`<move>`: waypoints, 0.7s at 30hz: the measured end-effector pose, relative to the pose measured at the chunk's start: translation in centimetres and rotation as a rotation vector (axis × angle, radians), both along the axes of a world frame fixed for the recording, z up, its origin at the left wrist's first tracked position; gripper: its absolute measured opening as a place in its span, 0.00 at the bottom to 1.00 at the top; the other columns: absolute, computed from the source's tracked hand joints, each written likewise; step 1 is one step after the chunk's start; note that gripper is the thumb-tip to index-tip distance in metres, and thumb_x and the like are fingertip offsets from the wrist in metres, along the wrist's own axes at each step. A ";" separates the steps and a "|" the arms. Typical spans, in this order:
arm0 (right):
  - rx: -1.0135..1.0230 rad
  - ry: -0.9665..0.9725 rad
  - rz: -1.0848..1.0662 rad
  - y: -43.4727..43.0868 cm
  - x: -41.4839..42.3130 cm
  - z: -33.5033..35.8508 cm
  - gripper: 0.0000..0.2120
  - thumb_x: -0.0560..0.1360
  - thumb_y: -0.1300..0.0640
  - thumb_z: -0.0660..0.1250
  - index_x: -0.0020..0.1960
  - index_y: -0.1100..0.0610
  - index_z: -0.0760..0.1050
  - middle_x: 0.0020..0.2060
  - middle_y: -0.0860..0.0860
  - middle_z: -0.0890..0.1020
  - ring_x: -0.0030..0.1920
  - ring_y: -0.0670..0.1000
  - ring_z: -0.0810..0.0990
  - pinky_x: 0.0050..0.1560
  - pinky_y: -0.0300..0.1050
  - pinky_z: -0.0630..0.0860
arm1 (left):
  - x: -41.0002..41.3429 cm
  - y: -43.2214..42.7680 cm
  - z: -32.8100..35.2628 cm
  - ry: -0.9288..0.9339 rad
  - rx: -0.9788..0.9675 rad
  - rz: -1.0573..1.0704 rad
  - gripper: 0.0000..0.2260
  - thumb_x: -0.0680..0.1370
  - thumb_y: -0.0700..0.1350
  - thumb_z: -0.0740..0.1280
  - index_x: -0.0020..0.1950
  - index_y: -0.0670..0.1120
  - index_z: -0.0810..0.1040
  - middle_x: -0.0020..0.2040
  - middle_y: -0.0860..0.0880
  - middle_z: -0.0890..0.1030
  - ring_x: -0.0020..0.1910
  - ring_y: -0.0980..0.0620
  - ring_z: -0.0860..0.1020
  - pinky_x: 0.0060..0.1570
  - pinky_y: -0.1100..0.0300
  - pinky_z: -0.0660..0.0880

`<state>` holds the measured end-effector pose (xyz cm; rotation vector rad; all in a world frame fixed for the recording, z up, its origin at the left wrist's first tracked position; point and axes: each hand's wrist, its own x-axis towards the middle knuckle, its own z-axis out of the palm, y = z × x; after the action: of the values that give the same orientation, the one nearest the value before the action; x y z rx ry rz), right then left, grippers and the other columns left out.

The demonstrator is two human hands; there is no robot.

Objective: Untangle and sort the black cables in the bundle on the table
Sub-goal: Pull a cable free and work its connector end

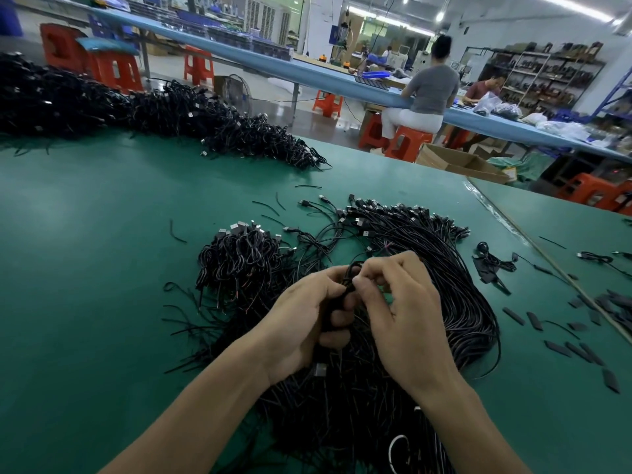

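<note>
A big bundle of black cables (427, 254) with USB plugs fans across the green table (85, 251), running from the middle right down to the near edge. Over its centre my left hand (304, 319) grips a folded black cable (349, 271), fingers curled round it, and a plug hangs below the palm. My right hand (400, 313) pinches the top loop of that same cable with thumb and fingertips. A smaller heap of coiled cables (239, 254) lies just left of my hands.
A long pile of black cables (143, 107) lines the table's far left edge. Short black ties and flat black strips (581, 347) are scattered on the right. Beyond the table are orange stools, a cardboard box (461, 162) and two seated people at a blue bench.
</note>
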<state>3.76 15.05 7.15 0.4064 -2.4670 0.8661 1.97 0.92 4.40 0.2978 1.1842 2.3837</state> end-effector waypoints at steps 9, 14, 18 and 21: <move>-0.458 -0.130 0.103 -1.0 -0.1 -0.3 0.10 0.78 0.62 0.68 0.43 0.48 0.77 0.43 0.50 0.80 0.45 0.48 0.81 0.46 0.35 0.76 | -0.6 0.1 -1.0 0.362 -0.369 0.473 0.13 0.70 0.50 0.73 0.51 0.47 0.76 0.41 0.49 0.80 0.42 0.54 0.78 0.42 0.66 0.76; -0.665 -0.316 0.191 -1.2 -0.1 -0.6 0.05 0.78 0.63 0.68 0.45 0.56 0.80 0.41 0.53 0.83 0.42 0.48 0.82 0.46 0.42 0.79 | -0.4 -0.4 -1.0 0.364 -0.455 0.473 0.08 0.73 0.53 0.71 0.48 0.51 0.81 0.35 0.51 0.80 0.33 0.54 0.76 0.36 0.58 0.75; -0.655 -0.368 0.202 -0.8 -0.2 -1.0 0.05 0.78 0.64 0.68 0.44 0.57 0.80 0.36 0.49 0.82 0.39 0.44 0.80 0.43 0.39 0.79 | -0.3 -0.4 -0.4 0.213 -0.269 0.395 0.18 0.83 0.37 0.58 0.48 0.50 0.87 0.49 0.47 0.86 0.49 0.49 0.84 0.51 0.56 0.80; -0.593 -0.375 0.160 -0.6 -0.2 -1.5 0.06 0.78 0.63 0.69 0.44 0.54 0.80 0.39 0.48 0.82 0.40 0.47 0.79 0.46 0.40 0.78 | -0.2 -0.4 0.0 0.113 -0.080 0.309 0.19 0.82 0.41 0.54 0.52 0.47 0.86 0.54 0.45 0.85 0.54 0.50 0.82 0.58 0.52 0.74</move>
<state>3.53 14.42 5.67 0.2409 -2.3522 1.8096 1.81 0.51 4.35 0.2403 1.4663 2.6008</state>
